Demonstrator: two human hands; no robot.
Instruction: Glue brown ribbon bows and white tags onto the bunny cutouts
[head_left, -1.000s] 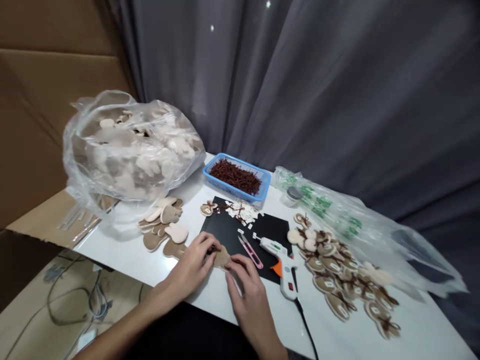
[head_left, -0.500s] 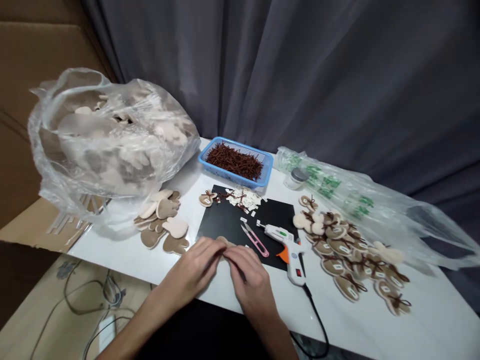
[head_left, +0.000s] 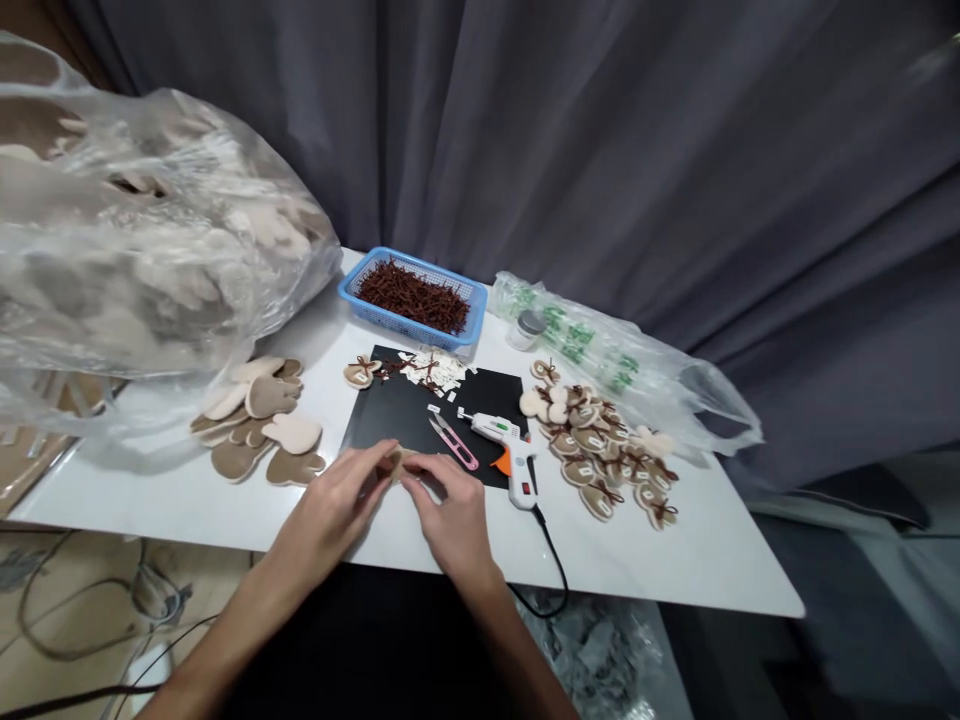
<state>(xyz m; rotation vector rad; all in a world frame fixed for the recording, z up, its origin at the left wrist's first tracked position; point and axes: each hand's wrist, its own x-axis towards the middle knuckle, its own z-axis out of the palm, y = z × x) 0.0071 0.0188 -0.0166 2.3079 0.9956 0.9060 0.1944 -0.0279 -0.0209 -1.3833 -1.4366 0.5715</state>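
Note:
Between my two hands, at the near edge of the black mat (head_left: 367, 420), is a small tan felt piece (head_left: 401, 462), mostly hidden by fingers. My left hand (head_left: 341, 500) pinches its left side. On the other side, the fingertips of my right hand (head_left: 454, 505) close on it too. Just beyond lie pink-handled thread snips (head_left: 454, 440) and a white glue gun (head_left: 510, 445) with an orange trigger, nozzle pointing left. White labels (head_left: 435, 370) are heaped at the mat's far edge. One bow-tied felt piece (head_left: 360, 373) rests at the mat's far left corner.
Plain rabbit-shaped felt pieces (head_left: 259, 415) are piled at left, below a bulging plastic bag (head_left: 150, 250). Behind the mat stands a blue basket (head_left: 360, 312) of brown bows. At right are labelled, bow-tied pieces (head_left: 600, 440), a lidded jar (head_left: 526, 328) and clear plastic packaging (head_left: 637, 365).
The view has swung to the right, so everything appears farther left and the table's right end shows. Both hands still hold the felt piece, which now shows tilted up between the fingers.

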